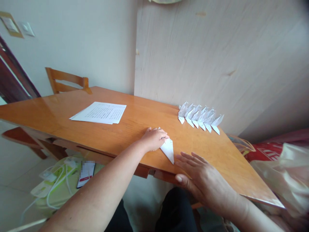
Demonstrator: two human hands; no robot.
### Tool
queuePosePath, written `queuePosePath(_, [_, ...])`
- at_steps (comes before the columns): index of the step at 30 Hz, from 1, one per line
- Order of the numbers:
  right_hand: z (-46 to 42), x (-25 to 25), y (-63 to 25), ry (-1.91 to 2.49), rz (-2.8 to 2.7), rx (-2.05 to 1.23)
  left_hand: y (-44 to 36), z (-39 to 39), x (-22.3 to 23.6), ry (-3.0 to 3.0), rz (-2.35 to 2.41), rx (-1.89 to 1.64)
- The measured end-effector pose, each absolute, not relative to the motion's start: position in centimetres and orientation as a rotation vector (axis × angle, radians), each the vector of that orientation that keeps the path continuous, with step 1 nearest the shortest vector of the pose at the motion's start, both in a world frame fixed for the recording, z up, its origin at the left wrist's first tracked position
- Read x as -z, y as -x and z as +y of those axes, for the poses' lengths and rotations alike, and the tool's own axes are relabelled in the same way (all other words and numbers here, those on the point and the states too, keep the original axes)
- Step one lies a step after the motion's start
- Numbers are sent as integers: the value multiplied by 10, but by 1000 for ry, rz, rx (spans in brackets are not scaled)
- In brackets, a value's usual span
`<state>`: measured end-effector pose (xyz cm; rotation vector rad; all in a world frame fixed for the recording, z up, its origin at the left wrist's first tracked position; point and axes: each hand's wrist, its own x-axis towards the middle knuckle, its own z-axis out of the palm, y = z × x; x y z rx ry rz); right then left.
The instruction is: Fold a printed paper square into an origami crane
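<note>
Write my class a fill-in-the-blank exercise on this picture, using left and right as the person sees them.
1. The hand resting on the pointed, folded white paper is the person's ____ one.
2. The grouped, upright folded white paper pieces stand to the ____ of the flat, printed white sheets.
3. The dark-edged rectangular phone lies ____ than the brown wooden tabletop.

Missing words: left; right; lower.

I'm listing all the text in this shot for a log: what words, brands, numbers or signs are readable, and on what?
None reads clearly enough to quote.
Sheets: printed lines, too small.
Phone: screen content too small and blurred.
Red packaging: white marks, too blurred.
Folded pieces: faint print, too small.
Nearer folded paper: faint marks, unreadable.
</note>
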<state>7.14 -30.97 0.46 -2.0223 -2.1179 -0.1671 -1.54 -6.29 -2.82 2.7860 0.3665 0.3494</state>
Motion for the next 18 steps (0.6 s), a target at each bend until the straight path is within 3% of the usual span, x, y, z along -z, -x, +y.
queuePosePath(18, [-231, 16, -81, 1924, -2211, 24, 12, -39, 44, -2675, 353, -296])
